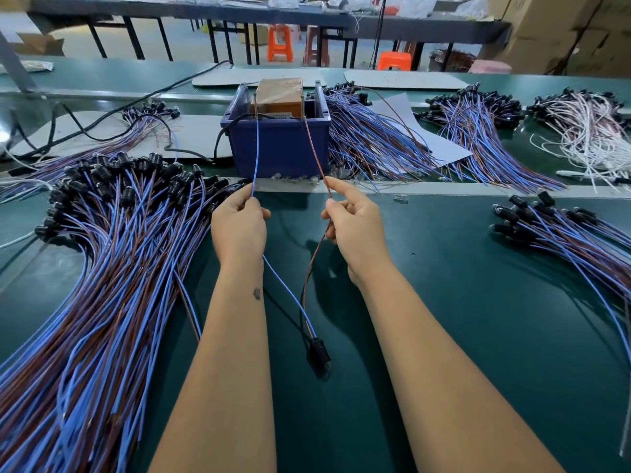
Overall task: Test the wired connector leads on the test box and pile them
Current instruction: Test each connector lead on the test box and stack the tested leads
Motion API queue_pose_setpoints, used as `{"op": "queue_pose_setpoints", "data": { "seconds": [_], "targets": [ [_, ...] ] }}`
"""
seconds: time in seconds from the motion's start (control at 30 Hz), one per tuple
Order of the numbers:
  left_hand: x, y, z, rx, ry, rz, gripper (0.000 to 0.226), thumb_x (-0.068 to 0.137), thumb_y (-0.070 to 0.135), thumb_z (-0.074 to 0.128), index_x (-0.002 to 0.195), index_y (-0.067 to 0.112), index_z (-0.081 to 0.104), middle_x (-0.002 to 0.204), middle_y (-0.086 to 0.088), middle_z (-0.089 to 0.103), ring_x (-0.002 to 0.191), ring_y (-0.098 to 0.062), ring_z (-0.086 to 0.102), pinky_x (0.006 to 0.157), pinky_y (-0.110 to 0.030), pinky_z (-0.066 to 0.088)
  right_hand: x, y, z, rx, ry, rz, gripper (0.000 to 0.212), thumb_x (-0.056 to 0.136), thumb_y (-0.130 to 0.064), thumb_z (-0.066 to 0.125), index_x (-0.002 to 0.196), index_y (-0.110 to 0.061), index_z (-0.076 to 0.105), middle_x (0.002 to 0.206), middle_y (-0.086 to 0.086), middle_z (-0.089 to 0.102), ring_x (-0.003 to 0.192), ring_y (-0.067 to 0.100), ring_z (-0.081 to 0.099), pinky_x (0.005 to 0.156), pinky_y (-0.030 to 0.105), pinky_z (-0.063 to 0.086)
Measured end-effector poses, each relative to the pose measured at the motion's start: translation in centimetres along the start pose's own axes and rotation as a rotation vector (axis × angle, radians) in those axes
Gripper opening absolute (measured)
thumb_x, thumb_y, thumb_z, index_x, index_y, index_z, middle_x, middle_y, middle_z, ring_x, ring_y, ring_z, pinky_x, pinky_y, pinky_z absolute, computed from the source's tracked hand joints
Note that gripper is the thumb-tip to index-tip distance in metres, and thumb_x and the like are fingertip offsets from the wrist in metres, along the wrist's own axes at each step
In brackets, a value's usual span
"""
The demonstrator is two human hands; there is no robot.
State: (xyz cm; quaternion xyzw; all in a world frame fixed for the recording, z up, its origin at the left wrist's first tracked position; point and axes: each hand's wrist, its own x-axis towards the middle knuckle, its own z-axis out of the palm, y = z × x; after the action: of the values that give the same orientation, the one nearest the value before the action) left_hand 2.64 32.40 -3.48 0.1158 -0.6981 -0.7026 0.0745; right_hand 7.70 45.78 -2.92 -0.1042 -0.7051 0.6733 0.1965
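Blue wire (256, 155) pinched in the left hand (239, 227), brown wire (312, 145) pinched in the right hand (353, 227); both reach up to the test box (278, 145), black connector (319, 351) dangling below.

A green bench (444, 302) fills the lower frame. Along the top stand dark tables (205, 11), orange stools (280, 42) and, upper right, stacked cardboard boxes (563, 29).
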Motion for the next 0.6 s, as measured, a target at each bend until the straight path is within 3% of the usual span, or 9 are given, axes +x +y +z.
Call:
{"op": "queue_pose_setpoints", "data": {
  "seconds": [0.6],
  "targets": [
    [0.05,-0.06,0.03,0.003,-0.008,0.011,0.032,0.096,0.015,0.049,0.115,0.032,0.069,0.062,0.011,0.062,0.046,-0.006,0.039,0.052,-0.024,0.035,0.18,0.24,0.05,-0.075,-0.005,-0.012,0.039,0.098,-0.007,0.049,0.127,-0.028,0.062,0.070,-0.002,0.052,0.051,-0.003,0.047,0.054,0.014,0.046]
  ]
}}
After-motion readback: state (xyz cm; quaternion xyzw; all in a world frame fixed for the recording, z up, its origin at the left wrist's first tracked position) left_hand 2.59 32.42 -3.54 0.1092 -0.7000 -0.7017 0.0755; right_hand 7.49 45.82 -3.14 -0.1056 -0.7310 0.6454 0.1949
